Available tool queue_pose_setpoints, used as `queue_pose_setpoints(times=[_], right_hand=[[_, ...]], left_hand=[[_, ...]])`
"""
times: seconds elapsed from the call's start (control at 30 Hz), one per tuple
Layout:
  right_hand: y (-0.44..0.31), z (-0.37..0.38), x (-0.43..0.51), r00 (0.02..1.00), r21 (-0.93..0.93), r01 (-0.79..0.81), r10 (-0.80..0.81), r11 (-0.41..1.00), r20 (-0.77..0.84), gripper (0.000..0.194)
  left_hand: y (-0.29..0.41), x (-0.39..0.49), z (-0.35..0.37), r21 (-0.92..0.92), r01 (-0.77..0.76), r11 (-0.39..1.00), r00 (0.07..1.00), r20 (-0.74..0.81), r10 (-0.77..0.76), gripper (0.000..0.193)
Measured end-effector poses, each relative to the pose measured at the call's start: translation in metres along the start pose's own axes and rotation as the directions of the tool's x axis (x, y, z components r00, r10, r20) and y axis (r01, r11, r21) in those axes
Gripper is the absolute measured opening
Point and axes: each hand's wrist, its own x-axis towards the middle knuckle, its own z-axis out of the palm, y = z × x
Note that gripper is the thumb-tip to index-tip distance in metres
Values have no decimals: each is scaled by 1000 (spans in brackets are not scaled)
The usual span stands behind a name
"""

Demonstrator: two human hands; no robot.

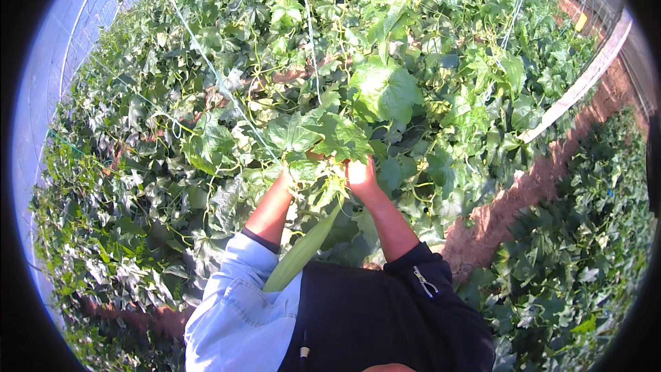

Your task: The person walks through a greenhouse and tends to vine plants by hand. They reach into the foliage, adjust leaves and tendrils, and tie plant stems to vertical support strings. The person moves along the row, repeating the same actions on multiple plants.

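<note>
My left hand [287, 174] reaches into a leafy vine, its fingers mostly covered by broad lobed leaves [292, 135]. Across from it, my right hand [360, 174] is at the same vine, with a leaf [345, 139] over its fingertips. Pale young shoots [331, 178] fill the gap between the two hands. Below them a long green gourd [303, 253], which looks like a luffa, hangs at a slant, its lower end against my light blue jacket [248, 305]. A string [232, 101] runs down from the upper left to my left hand. What either hand grips is hidden.
Dense vines [170, 206] surround me, with another string [310, 26] hanging ahead. A pale slanting post [583, 80] stands at the right. Bare soil [480, 232] forms a strip between the rows. Plastic greenhouse sheeting [46, 77] curves along the left.
</note>
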Motion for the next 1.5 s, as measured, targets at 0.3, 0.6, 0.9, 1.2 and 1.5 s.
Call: queue_pose_setpoints(times=[0.3,0.6,0.9,1.2,1.5], right_hand=[[-91,26,-33,852,-576,491,-498,653,162,20],[-156,26,-9,982,381,-183,190,906,21,14],[-150,42,-40,1000,-306,-11,18,952,23,21],[-80,61,-94,948,179,-265,290,948,-132,59],[-21,-63,-184,680,425,-480,631,768,-373,31]], left_hand=[[4,-38,0,64,-158,985,979,136,149,39],[9,-49,8,-71,-159,985,979,115,166,46],[13,-69,13,-110,-171,979,959,211,191,45],[14,-91,17,-169,-127,977,990,39,135,29],[54,-141,11,465,-416,782,303,-740,601,19]])
